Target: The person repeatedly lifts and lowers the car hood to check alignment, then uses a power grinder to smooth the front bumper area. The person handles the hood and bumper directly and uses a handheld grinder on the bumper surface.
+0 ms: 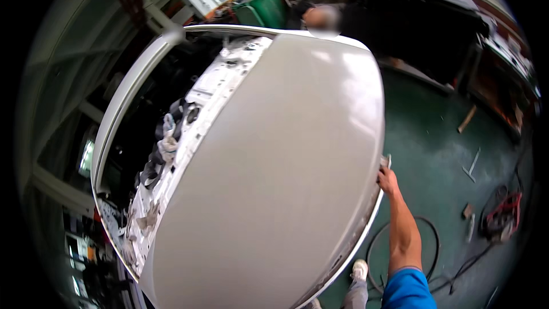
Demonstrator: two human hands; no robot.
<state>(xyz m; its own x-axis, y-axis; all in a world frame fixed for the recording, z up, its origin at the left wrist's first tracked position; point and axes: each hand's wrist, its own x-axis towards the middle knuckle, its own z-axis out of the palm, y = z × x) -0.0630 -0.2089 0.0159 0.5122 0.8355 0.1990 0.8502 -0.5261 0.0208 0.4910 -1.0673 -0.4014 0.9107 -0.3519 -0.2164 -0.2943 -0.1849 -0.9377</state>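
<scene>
A large, smooth grey-beige car lid fills the middle of the view. My right hand is closed at its right edge, the bare forearm rising from a blue sleeve. A small whitish piece shows at the fingers; its kind I cannot make out. My left hand is not in view. Along the lid's left side runs a bare white metal shelf with holes, wiring and a crumpled pale bundle on it.
A curved pale body frame surrounds a dark opening at left. Another person's blurred head is beyond the lid, near a green bin. On the green floor lie a black hose, a metal T-shaped tool and a red-and-black machine.
</scene>
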